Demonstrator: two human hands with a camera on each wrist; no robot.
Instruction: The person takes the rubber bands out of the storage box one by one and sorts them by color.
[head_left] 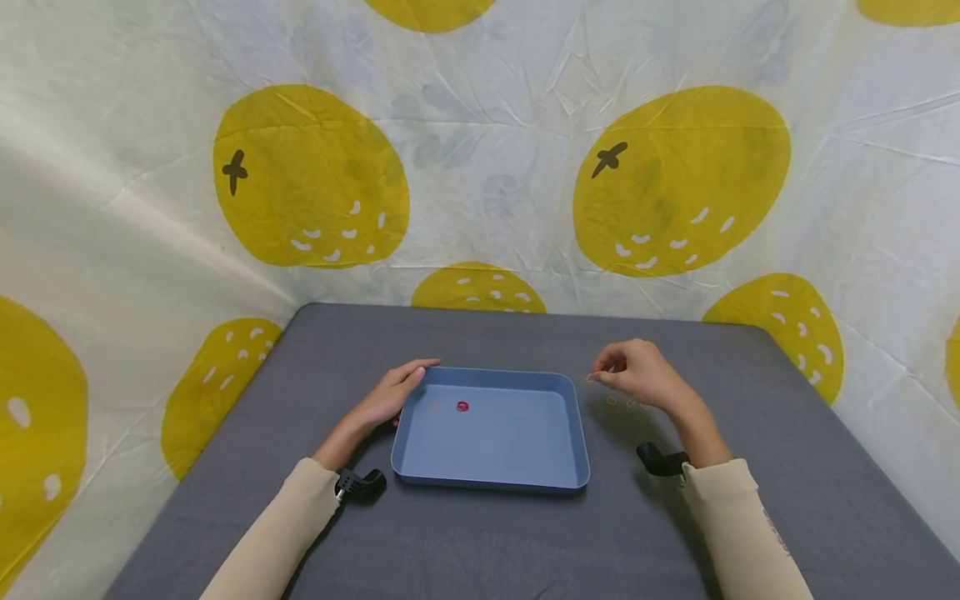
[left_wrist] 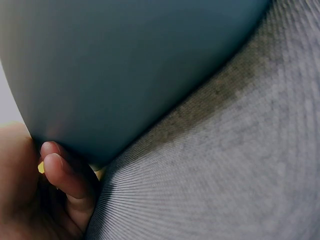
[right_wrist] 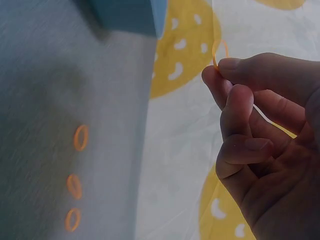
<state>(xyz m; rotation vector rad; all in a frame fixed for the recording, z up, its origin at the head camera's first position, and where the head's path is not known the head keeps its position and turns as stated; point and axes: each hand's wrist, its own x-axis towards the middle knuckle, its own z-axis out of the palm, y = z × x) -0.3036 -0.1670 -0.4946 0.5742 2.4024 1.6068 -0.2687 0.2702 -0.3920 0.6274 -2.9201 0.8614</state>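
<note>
An orange ring (right_wrist: 214, 54) is pinched by the right hand (head_left: 637, 372) above the surface (head_left: 480, 542), just beyond the right edge of the tray (head_left: 502, 442), where three loose rings (right_wrist: 74, 186) are seen. The tray's far-left corner is gripped by the left hand (head_left: 386, 396).

Tray (head_left: 491, 442) on table (head_left: 495, 542), cloth (head_left: 491, 167) behind. L hand (head_left: 384, 397) at tray's far L corner; 2 items (head_left: 462, 407) inside, far L. R of tray: R hand (head_left: 641, 373) w/ ring (right_wrist: 214, 52), 3 rings (right_wrist: 74, 186) on table.
</note>
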